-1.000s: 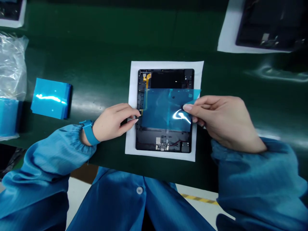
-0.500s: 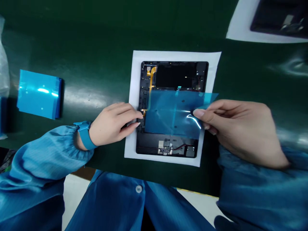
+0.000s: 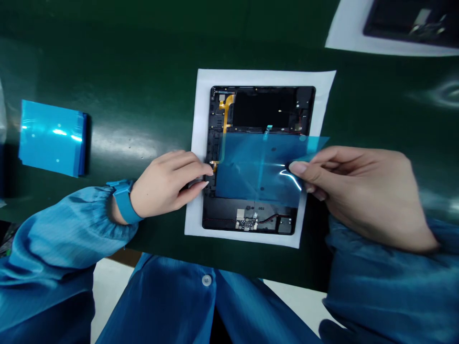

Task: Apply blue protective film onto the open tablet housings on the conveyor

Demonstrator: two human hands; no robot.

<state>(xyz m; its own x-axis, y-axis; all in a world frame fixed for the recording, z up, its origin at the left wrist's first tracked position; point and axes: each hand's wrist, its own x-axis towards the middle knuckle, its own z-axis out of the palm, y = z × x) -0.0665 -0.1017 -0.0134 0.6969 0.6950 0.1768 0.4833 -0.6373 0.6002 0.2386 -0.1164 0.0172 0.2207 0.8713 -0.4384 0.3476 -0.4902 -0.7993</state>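
Tabletop (image 3: 143,57): deep glossy green, streaked with pale reflections.
Backing sheet (image 3: 199,119): plain white, framing the device on all sides.
Tablet frame (image 3: 265,107): matte black inside and out.
Flex cable (image 3: 225,112): orange-yellow strip in the frame's upper left corner.
Circuit board (image 3: 245,220): pale grey and white patch on the lower edge, beside a thin red wire (image 3: 270,219).
Film (image 3: 251,165): translucent blue, the black frame showing darker through it, with a white glare curl at its right end.
Film stack (image 3: 52,138): bright opaque blue with white glints.
Sleeves (image 3: 68,239): mid-blue fabric, unpatterned.
Wristband (image 3: 124,200): lighter turquoise blue.
Button (image 3: 206,280): white-grey on the blue coat.
Second sheet (image 3: 344,40): white, carrying another black device (image 3: 412,19).
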